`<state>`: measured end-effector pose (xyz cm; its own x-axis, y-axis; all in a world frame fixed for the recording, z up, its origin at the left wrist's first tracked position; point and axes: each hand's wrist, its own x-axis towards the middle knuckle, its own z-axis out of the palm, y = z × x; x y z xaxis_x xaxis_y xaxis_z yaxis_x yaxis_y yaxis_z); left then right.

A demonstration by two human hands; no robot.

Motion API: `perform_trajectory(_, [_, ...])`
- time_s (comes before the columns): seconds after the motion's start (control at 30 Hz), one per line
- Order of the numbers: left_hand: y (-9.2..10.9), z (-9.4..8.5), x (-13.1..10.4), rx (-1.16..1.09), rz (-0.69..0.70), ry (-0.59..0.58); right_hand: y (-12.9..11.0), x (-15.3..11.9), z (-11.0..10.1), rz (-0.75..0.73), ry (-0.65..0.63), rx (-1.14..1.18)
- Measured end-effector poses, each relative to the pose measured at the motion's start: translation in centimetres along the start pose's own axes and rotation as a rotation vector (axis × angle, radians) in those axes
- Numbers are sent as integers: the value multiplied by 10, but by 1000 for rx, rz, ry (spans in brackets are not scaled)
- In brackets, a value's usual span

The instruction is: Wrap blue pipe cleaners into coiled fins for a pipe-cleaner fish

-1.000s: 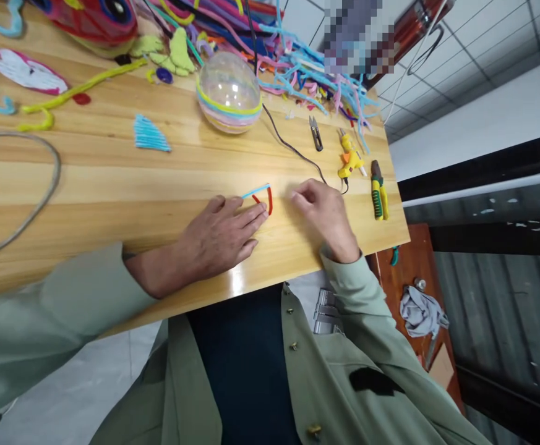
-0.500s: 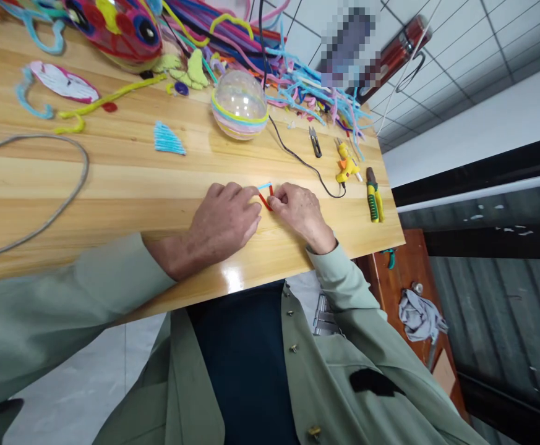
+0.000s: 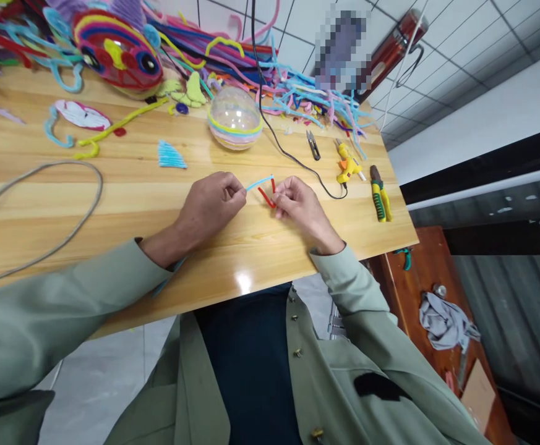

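My left hand is closed in a pinch on one end of a light blue pipe cleaner. The pipe cleaner's other end meets the top of a bent red pipe cleaner. Thumb and fingers of my right hand pinch the red one near its bend, just above the tabletop. Farther back on the table lie a ribbed light blue patch and a clear ball banded in yellow, blue and pink.
Right of my hands lie small snips, a yellow glue gun with its cord, and pliers. A colourful fish-like figure and a heap of pipe cleaners line the back. A grey cable loops at left.
My left hand has drawn back to the left and turned, uncovering more of the light blue pipe cleaner. My right hand keeps its pinch on the red one. The view has shifted slightly.
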<state>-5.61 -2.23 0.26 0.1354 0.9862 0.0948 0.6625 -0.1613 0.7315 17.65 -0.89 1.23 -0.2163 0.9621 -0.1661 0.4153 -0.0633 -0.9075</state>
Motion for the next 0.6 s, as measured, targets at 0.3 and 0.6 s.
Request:
perform_trajectory(0.3, [15, -10, -6, -436, -79, 109, -29, 11, -4, 121, -161, 481])
perform_trajectory(0.6, [16, -13, -8, -435, -73, 131, -40, 18, 0, 104, -162, 485])
